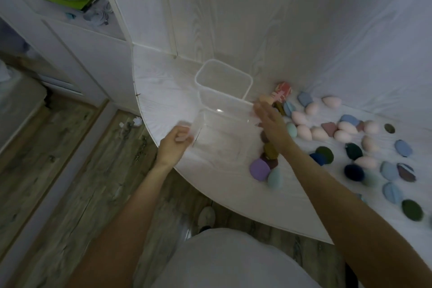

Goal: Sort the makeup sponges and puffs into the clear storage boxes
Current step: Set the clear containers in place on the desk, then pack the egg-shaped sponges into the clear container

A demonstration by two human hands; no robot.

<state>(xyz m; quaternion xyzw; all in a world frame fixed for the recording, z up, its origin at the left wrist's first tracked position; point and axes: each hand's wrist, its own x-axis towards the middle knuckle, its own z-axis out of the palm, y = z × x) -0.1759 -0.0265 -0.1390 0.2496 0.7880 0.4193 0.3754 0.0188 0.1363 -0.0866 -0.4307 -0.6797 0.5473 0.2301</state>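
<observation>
the sorting looks barely begun, as far as this view shows. two clear storage boxes sit at the left part of the white table (163, 91): the far clear box (224, 79) stands upright near the wall with nothing visible inside, and the near clear box (224, 131) is between the person's hands and also looks empty. the left hand (175, 144) has its fingers curled round the left edge of the near box, gripping its rim, though motion blur softens the fingertips. the right hand (268, 121) lies flat against the right side of that box, fingers straight and held together, touching the wall rather than grasping it. my guess is that the box is being set in place or steadied before any filling starts. everything to be sorted lies loose on the table to the right: a scatter of pale pink egg-shaped sponges (304, 132), grey-blue puffs (390, 190), dark green and navy round puffs (325, 153), a purple puff (259, 169) with a light teal sponge (275, 176) just beside it near the table's front edge, and a red patterned item (282, 90) close to the far box. none of these is inside either box, so the whole sort by kind appears to remain.
</observation>
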